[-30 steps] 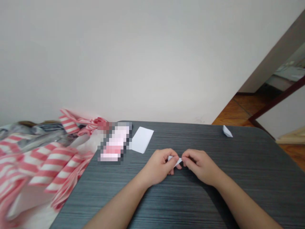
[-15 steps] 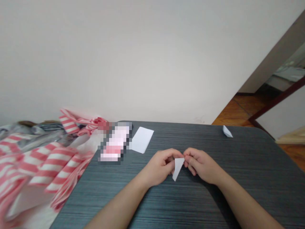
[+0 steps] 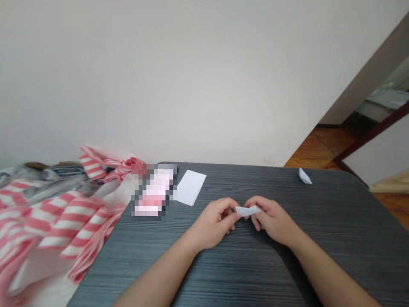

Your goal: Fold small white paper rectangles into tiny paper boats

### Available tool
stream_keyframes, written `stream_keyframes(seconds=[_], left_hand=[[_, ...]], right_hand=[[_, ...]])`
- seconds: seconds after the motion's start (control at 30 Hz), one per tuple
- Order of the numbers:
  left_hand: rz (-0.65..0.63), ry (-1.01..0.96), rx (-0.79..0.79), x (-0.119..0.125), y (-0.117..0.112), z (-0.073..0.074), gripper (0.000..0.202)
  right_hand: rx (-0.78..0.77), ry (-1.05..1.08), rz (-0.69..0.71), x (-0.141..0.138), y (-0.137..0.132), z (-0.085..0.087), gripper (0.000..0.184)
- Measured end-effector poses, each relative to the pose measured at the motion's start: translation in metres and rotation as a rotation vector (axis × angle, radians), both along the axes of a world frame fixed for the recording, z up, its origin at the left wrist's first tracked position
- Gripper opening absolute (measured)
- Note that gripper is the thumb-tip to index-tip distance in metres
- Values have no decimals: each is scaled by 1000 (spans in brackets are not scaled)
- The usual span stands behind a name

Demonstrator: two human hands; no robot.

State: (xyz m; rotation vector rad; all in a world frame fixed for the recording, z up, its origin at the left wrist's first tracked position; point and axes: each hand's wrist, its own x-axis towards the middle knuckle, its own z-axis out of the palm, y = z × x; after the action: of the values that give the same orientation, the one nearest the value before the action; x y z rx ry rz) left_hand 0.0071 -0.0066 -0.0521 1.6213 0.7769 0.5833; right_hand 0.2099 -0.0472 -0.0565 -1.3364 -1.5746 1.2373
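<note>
A small folded white paper piece [image 3: 247,210] lies level between both of my hands, just above the dark grey table [image 3: 223,273]. My left hand [image 3: 214,222] pinches its left end with curled fingers. My right hand [image 3: 271,219] is closed on its right end. Both hands rest near the middle of the table.
A flat white paper sheet [image 3: 191,187] lies behind my left hand. A small folded white paper shape [image 3: 304,176] sits at the far right of the table. A pixelated pink object [image 3: 155,190] lies at the table's left edge, beside red-and-white striped cloth [image 3: 57,221]. A white wall stands behind.
The paper piece hung down as a pointed flap half a second ago; it is now turned level and held at both ends. The hands stayed in place.
</note>
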Motion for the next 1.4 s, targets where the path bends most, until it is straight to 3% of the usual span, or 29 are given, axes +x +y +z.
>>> stream_keyframes(seconds=[0.17, 0.4, 0.6, 0.87, 1.07, 1.4], left_hand=[[51, 5, -62, 3, -2, -2, 16], [74, -65, -78, 4, -3, 2, 9], [32, -72, -66, 3, -2, -2, 19], [-5, -30, 31, 1, -3, 5, 15], [31, -84, -13, 3, -3, -1, 17], [43, -126, -32, 3, -3, -6, 16]], right_hand=[[99, 118, -145, 8, 1, -8, 32], [100, -119, -146, 4, 1, 1, 24], [83, -180, -89, 2, 2, 5, 23], [107, -190, -47, 1, 1, 7, 19], [158, -8, -164, 0, 0, -1, 9], [236, -100, -158, 2, 0, -8, 10]])
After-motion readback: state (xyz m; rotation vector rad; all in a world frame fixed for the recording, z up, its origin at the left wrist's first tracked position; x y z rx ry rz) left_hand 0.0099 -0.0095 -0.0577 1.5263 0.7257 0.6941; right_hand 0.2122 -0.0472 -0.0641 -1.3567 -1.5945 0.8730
